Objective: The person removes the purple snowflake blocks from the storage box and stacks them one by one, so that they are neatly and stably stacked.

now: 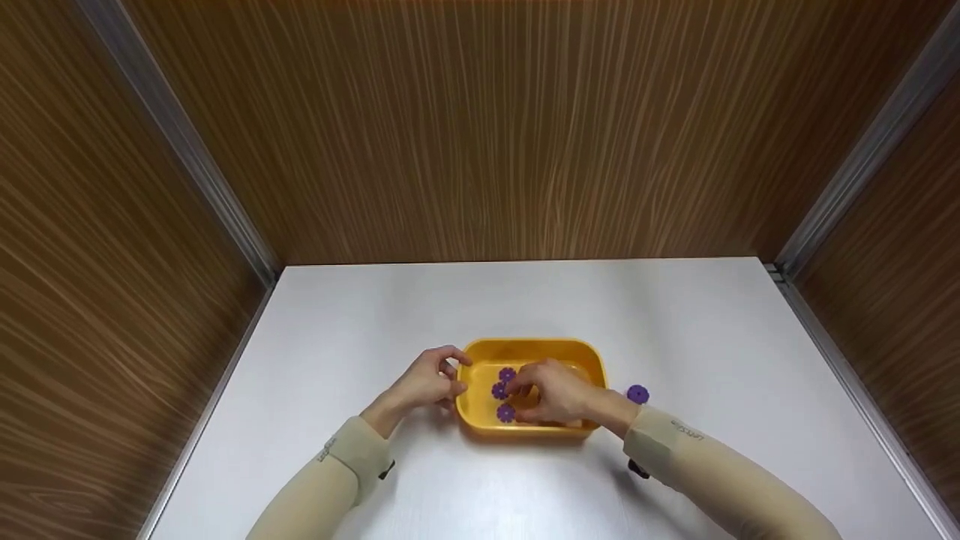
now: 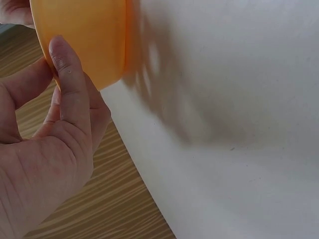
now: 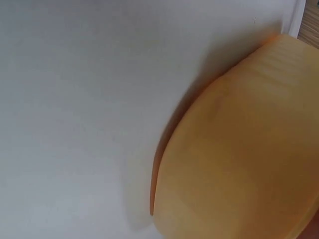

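Left hand (image 1: 420, 381) is closed on the tray's end wall, rim pinched between digits; from the left wrist view, one finger is seen laid against the outside. Right hand (image 1: 556, 393) is lowered into the tray, fingers bent downward; index finger and thumb are spread apart beside the pieces. Whether anything is gripped under its fingers cannot be told.

Yellow tray (image 1: 536, 343) is set between the hands on the white tabletop (image 1: 517, 300). Three purple flower-shaped pieces (image 1: 505, 413) are seen inside, just left of the right hand's fingertips; the middle one is partly covered by the index finger. One more purple disc (image 1: 638, 394) is placed outside the tray, right of the right hand, just beyond the wrist. Only the tray's outer wall and the tabletop are mostly caught by the right wrist view.

Both forearms are covered by beige sleeves (image 1: 720, 472), lettering printed near the cuffs. Beyond the hands and to either side, the tabletop is enclosed by wood-grain panels (image 1: 495, 135), with metal rails (image 1: 191, 150) at the corners.
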A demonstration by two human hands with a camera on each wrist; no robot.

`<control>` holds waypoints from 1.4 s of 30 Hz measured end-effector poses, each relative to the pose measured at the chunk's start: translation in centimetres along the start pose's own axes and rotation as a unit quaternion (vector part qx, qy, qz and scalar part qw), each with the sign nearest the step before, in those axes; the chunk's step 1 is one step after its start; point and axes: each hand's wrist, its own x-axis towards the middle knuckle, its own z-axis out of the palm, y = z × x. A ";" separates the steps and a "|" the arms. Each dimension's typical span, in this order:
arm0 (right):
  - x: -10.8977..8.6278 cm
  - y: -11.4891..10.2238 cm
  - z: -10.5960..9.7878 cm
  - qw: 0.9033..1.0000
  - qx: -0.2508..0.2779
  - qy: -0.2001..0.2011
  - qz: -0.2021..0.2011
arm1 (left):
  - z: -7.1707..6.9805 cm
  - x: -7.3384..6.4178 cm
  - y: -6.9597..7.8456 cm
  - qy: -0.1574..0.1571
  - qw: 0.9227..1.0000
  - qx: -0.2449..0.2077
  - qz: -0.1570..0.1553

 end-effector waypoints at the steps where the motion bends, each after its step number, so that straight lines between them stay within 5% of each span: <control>1: 0.1 0.0 0.1 1.000 -0.001 -0.004 -0.004 | 0.0 0.0 0.0 -0.001 1.000 -0.003 0.002; 15: 1.7 0.6 1.3 0.999 -0.002 -0.039 0.004 | -0.1 0.2 0.0 -0.001 1.000 -0.006 0.018; 33: 2.3 1.1 1.7 0.999 -0.025 -0.025 -0.024 | 0.1 0.1 0.1 0.000 1.000 -0.013 0.005; 42: 2.8 0.8 1.9 0.998 -0.044 -0.036 0.010 | 0.3 -0.1 0.1 0.013 1.000 0.004 -0.008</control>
